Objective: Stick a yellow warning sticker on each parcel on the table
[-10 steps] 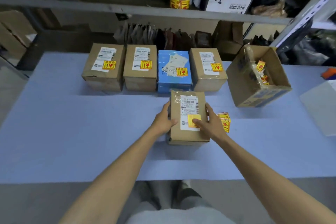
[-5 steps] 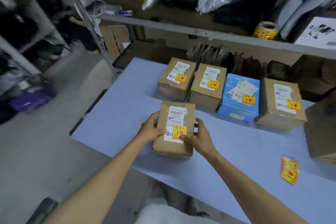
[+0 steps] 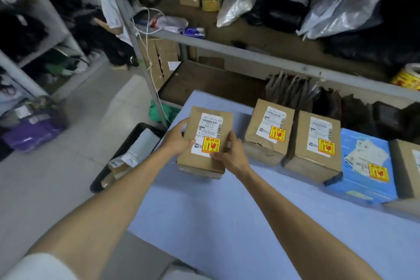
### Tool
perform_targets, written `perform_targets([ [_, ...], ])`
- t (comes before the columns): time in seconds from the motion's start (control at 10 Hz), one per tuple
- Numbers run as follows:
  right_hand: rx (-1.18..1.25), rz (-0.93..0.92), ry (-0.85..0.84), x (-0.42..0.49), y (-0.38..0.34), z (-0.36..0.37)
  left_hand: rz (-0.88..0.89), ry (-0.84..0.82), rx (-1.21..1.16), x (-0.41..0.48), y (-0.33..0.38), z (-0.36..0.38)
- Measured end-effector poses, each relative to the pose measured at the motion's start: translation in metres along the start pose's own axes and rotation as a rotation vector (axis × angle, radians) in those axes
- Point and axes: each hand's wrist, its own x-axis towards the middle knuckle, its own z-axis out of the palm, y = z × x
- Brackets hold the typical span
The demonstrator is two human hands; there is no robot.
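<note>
Left hand (image 3: 176, 141) and right hand (image 3: 229, 154), fingers (image 3: 232, 137) clamped on opposite sides of the parcel (image 3: 200, 166) near the worktop's (image 3: 227, 223) left edge; yellow sticker (image 3: 211, 145) on its label (image 3: 210, 121); a gap parts it from the next box (image 3: 270, 120).

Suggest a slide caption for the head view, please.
A brown parcel with its yellow sticker, held by left hand and right hand at the blue table.

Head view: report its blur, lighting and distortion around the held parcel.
Head view: dim, even indoor light; the held parcel and its yellow sticker are slightly blurred, label print barely legible; wide-angle distortion tilts and bows the shelf rail.
</note>
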Motion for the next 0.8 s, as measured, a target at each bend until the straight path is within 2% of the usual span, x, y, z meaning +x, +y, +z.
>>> perform_targets([
  [0.2, -0.120, 0.095, 0.232, 0.075, -0.028, -0.002, 0.068, -0.031, -0.012, 0.084, 0.028, -0.004],
  [0.3, -0.217, 0.156, 0.260, 0.100, -0.027, -0.010, 0.089, -0.122, -0.028, 0.108, 0.037, 0.006],
  [0.4, -0.324, 0.229, 0.226, 0.115, -0.021, -0.011, 0.122, -0.204, -0.026, 0.119, 0.044, 0.016],
  [0.6, -0.467, 0.240, 0.165, 0.129, -0.016, 0.000, 0.156, -0.228, 0.061, 0.130, 0.042, 0.020],
  [0.7, -0.551, 0.202, 0.146, 0.121, -0.021, -0.007, 0.200, -0.206, 0.111, 0.122, 0.044, 0.018],
  [0.8, -0.623, 0.161, 0.093, 0.117, -0.024, -0.011, 0.272, -0.072, 0.299, 0.118, 0.057, 0.017],
])
